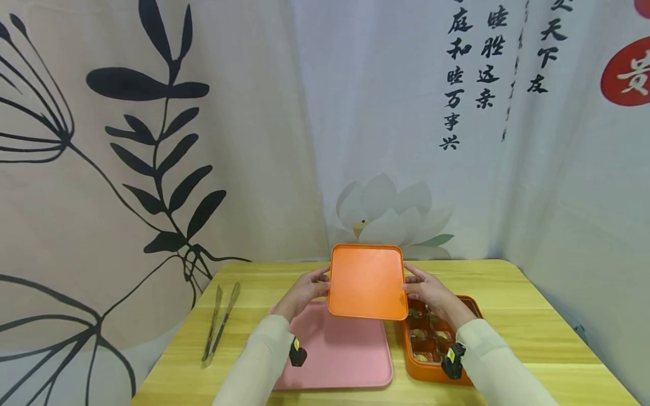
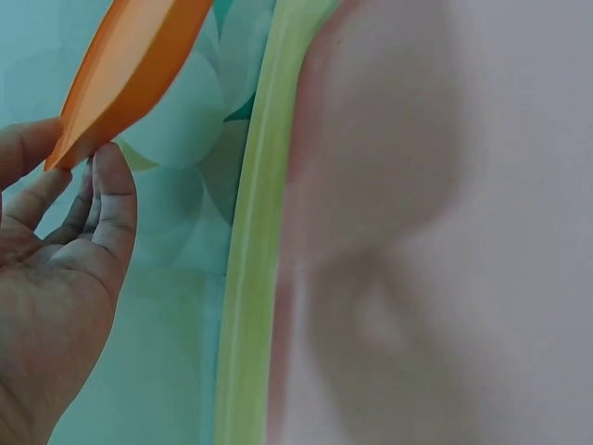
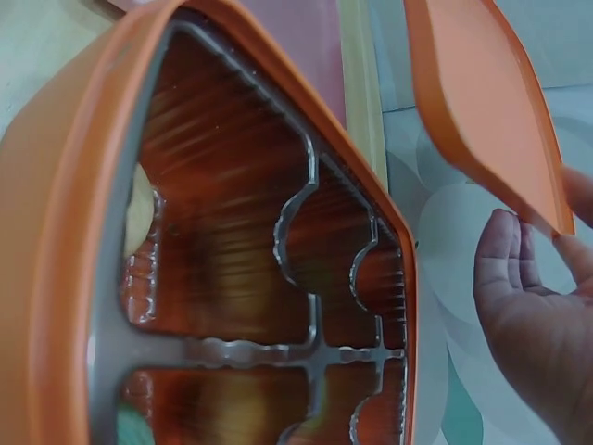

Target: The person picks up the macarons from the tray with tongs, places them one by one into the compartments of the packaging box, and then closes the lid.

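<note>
A square orange lid (image 1: pixel 368 282) is held up level with the table's far edge, its flat face toward the head camera. My left hand (image 1: pixel 307 290) pinches its left edge between thumb and fingers. On the opposite edge, my right hand (image 1: pixel 431 293) grips it the same way; the right wrist view shows those fingertips at the lid's rim (image 3: pixel 547 218). Below my right forearm stands an uncovered orange box (image 1: pixel 439 372) with a clear divided insert (image 3: pixel 306 348). Small pieces lie in its compartments, among them a pale one (image 3: pixel 139 213) and a green one (image 3: pixel 134 428).
A pink tray (image 1: pixel 335 361) lies beneath the lid, just left of the box. Metal tongs (image 1: pixel 223 324) rest at the left of the wooden table (image 1: pixel 523 321). A printed curtain (image 1: pixel 264 141) hangs behind the table's far edge.
</note>
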The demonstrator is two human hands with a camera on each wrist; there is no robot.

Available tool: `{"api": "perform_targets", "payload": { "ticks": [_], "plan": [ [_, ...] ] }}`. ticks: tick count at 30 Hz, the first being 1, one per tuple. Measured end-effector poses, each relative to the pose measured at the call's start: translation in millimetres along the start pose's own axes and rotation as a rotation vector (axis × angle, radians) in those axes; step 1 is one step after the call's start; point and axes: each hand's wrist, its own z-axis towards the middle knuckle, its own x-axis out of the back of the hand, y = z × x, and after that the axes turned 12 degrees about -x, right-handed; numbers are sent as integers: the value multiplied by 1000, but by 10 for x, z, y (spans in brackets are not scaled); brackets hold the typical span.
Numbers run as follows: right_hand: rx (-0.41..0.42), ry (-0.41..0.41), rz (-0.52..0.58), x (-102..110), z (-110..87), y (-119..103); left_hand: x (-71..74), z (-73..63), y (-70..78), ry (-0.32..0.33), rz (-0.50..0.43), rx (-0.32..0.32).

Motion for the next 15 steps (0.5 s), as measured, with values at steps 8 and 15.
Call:
{"api": "perform_targets", "payload": {
  "ticks": [8,15],
  "plan": [
    [14,-40,-9,10,-27,-50,0,30,39,20,33,10],
    [10,-59,-29,20,-35,-94,-7,51,51,17,98,-19]
  ]
}}
